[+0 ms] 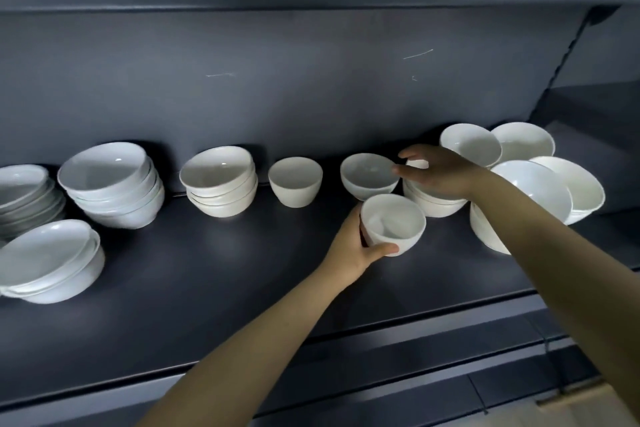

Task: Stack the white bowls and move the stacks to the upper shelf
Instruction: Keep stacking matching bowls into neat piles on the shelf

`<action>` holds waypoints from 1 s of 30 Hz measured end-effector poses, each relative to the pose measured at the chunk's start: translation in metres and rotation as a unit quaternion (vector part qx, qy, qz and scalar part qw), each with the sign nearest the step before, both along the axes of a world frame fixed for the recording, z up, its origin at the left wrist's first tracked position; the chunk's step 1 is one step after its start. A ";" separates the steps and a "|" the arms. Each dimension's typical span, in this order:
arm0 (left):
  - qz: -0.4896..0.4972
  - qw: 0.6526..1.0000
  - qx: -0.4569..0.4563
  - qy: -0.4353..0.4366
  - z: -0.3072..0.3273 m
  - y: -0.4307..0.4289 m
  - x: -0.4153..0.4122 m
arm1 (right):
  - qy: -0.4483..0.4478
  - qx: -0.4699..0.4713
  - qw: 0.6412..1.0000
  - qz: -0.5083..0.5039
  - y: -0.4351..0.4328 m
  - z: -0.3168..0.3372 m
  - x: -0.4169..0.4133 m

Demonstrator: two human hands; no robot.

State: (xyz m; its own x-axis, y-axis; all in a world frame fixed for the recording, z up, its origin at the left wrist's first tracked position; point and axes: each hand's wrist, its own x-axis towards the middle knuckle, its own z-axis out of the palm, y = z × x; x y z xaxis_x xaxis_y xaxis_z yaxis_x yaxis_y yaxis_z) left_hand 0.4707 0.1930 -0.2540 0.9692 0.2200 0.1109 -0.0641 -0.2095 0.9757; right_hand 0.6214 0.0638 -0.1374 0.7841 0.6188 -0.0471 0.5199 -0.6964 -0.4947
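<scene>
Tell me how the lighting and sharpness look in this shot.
Head view: dim overall, dark shelf with soft pale reflections; the white bowls stand out, small glints inside the left stack. Wide-angle bending curves the shelf edge. Slightly soft focus; the left hand holding a small bowl stays legible.

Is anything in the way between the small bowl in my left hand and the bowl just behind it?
Nothing visible. The small bowl in your left hand sits right in front of the rear bowl; your right hand rests on the neighbouring stack, beside the path.
</scene>
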 end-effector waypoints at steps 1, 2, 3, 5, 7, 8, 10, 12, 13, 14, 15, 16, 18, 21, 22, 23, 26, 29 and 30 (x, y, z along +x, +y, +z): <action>0.004 1.000 0.005 0.003 0.000 0.003 -0.004 | 0.002 0.003 1.000 0.009 0.002 0.000 0.000; 0.008 1.000 0.005 0.008 0.001 0.006 -0.009 | 0.009 0.010 1.000 0.015 0.005 -0.001 0.000; 0.013 1.000 0.004 0.013 0.001 0.010 -0.015 | 0.016 0.020 0.999 0.020 0.008 -0.002 0.000; 0.022 0.999 0.011 0.024 -0.001 0.023 -0.031 | 0.033 0.036 0.998 0.028 0.018 -0.004 0.000; 0.035 0.999 0.015 0.036 -0.002 0.039 -0.051 | 0.043 0.030 0.998 0.034 0.030 -0.006 0.000; 0.047 0.998 0.017 0.042 -0.003 0.048 -0.062 | 0.044 0.015 0.998 0.037 0.036 -0.008 0.001; 0.070 0.996 0.021 0.049 -0.003 0.064 -0.082 | 0.015 -0.044 0.998 0.044 0.047 -0.012 0.004; 0.091 0.994 0.033 0.054 -0.001 0.079 -0.101 | -0.057 -0.127 0.989 0.048 0.059 -0.017 0.007; 0.104 0.992 0.039 0.056 0.000 0.085 -0.109 | -0.087 -0.161 0.982 0.046 0.064 -0.019 0.007; 0.116 0.991 0.043 0.057 0.000 0.092 -0.116 | -0.101 -0.183 0.977 0.044 0.068 -0.021 0.008; 0.128 0.989 0.048 0.059 0.000 0.097 -0.122 | -0.104 -0.195 0.974 0.041 0.072 -0.023 0.009; 0.139 0.987 0.054 0.064 0.000 0.102 -0.128 | -0.098 -0.196 0.975 0.039 0.075 -0.025 0.010; 0.162 0.982 0.064 0.070 -0.001 0.112 -0.138 | -0.074 -0.185 0.979 0.037 0.081 -0.027 0.013; 0.186 0.977 0.068 0.074 -0.002 0.127 -0.154 | -0.027 -0.168 0.985 0.039 0.089 -0.031 0.016; 0.192 0.976 0.069 0.075 -0.002 0.132 -0.159 | -0.020 -0.164 0.986 0.037 0.092 -0.033 0.016; 0.199 0.974 0.071 0.076 -0.002 0.137 -0.164 | -0.023 -0.161 0.986 0.034 0.094 -0.035 0.015; 0.216 0.970 0.075 0.080 -0.002 0.153 -0.178 | -0.075 -0.147 0.986 0.017 0.103 -0.038 0.011; 0.220 0.967 0.087 0.091 -0.001 0.169 -0.186 | -0.088 -0.136 0.987 -0.010 0.108 -0.038 0.013; 0.219 0.967 0.087 0.094 -0.001 0.173 -0.188 | -0.074 -0.141 0.987 -0.020 0.109 -0.039 0.016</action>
